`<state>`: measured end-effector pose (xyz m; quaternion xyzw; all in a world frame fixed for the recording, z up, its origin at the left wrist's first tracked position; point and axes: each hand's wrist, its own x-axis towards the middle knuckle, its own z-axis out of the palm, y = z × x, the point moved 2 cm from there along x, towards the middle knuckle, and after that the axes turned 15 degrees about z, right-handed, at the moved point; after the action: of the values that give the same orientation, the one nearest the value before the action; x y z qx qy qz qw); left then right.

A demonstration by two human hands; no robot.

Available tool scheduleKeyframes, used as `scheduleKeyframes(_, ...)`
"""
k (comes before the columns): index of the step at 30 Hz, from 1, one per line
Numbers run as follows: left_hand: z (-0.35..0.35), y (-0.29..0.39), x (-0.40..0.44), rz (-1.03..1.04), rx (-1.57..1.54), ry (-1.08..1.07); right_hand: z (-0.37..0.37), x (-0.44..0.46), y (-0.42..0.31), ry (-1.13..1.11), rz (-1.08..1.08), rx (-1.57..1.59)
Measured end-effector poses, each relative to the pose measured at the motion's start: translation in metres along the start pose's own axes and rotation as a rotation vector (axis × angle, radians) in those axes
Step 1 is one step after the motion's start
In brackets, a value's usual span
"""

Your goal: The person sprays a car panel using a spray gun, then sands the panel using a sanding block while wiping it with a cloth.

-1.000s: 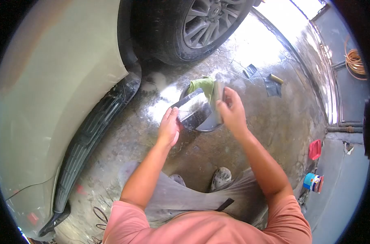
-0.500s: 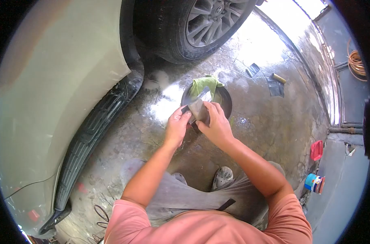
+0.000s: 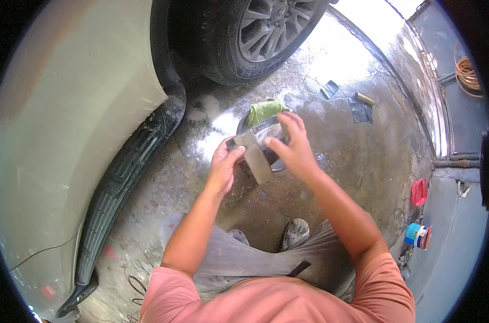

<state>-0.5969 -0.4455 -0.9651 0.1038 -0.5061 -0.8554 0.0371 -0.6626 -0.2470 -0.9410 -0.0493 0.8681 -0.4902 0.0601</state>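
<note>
Over a dark basin [image 3: 241, 127], my two hands hold a dark sheet that looks like wet sandpaper [image 3: 266, 127], with a pale worn patch on it. A flat grey-beige strip, apparently a sanding block [image 3: 258, 161], lies crosswise against the sheet, its lower end hanging free. My left hand [image 3: 224, 166] pinches the left end of the sheet, thumb on top. Around the right part of the sheet are the thumb and fingers of my right hand [image 3: 294, 144]. A green cloth [image 3: 268, 109] drapes over the basin's far rim.
To the left is a car body panel [image 3: 88, 107] with a black side step [image 3: 121, 183]; a wheel [image 3: 279, 27] stands ahead. Dark sheet pieces [image 3: 361, 113] lie on the wet floor. Toward the right wall are a red tray [image 3: 419, 192], a can [image 3: 417, 236] and a coiled hose [image 3: 466, 74].
The sheet has been spread wider between my hands, and the grey-beige strip now points downward. My right hand has shifted up and right; my left hand has moved slightly left.
</note>
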Motion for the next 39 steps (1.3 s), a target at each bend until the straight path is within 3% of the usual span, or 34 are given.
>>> scheduleKeyframes(1,-0.003,0.003,0.001,-0.026,-0.041,-0.022,-0.004,0.006,0.001,0.001,0.097,0.141)
scheduleKeyframes(2,-0.006,0.005,0.000,-0.053,-0.056,-0.028,-0.008,0.005,-0.003,-0.232,0.380,0.467)
scheduleKeyframes(5,-0.001,0.005,0.000,-0.058,-0.022,-0.020,-0.003,0.000,0.007,-0.675,0.806,0.849)
scheduleKeyframes(9,0.002,-0.021,-0.001,0.094,0.303,0.094,0.019,-0.032,-0.025,-0.367,0.169,-0.104)
scheduleKeyframes(12,0.019,-0.035,-0.014,0.123,0.423,0.175,0.046,-0.064,-0.020,0.053,-0.086,-0.437)
scheduleKeyframes(15,0.021,-0.049,-0.012,-0.127,0.460,0.141,0.040,-0.054,-0.011,-0.059,0.007,-0.646)
scheduleKeyframes(19,0.025,-0.066,0.012,0.016,0.387,0.121,0.022,-0.027,0.003,-0.103,0.110,-0.415)
scheduleKeyframes(21,0.037,-0.062,0.024,-0.057,0.173,0.085,0.004,-0.010,0.010,-0.063,0.169,-0.365)
scheduleKeyframes(22,0.044,-0.062,0.035,-0.045,0.383,0.001,-0.005,-0.004,0.013,-0.048,0.209,-0.353)
scheduleKeyframes(23,0.008,-0.119,0.071,0.123,0.584,-0.215,-0.017,0.000,0.008,-0.043,0.230,-0.345)
scheduleKeyframes(25,0.041,-0.117,0.071,0.308,1.424,-0.262,-0.047,0.007,-0.011,-0.055,0.273,-0.338)
scheduleKeyframes(28,0.069,-0.135,0.080,0.433,1.775,-0.255,-0.069,0.015,-0.013,-0.072,0.259,-0.341)
scheduleKeyframes(32,0.055,-0.153,0.117,0.150,1.487,-0.369,-0.092,0.013,-0.009,0.010,0.288,-0.307)
scheduleKeyframes(33,0.067,-0.134,0.120,-0.044,1.475,-0.421,-0.098,0.013,-0.009,-0.007,0.328,-0.306)
scheduleKeyframes(35,0.050,-0.133,0.130,-0.145,1.464,-0.461,-0.103,0.008,0.000,-0.024,0.407,-0.162)
scheduleKeyframes(36,0.074,-0.088,0.111,-0.184,1.318,-0.385,-0.105,0.006,0.004,-0.036,0.468,-0.076)
scheduleKeyframes(37,0.049,-0.099,0.115,-0.015,1.403,-0.404,-0.110,0.004,0.005,-0.038,0.529,0.007)
scheduleKeyframes(38,0.046,-0.086,0.104,-0.098,1.021,-0.231,-0.114,0.000,0.003,-0.080,0.638,0.141)
scheduleKeyframes(39,0.027,-0.093,0.098,-0.345,0.571,-0.038,-0.107,-0.006,0.018,-0.080,0.645,0.282)
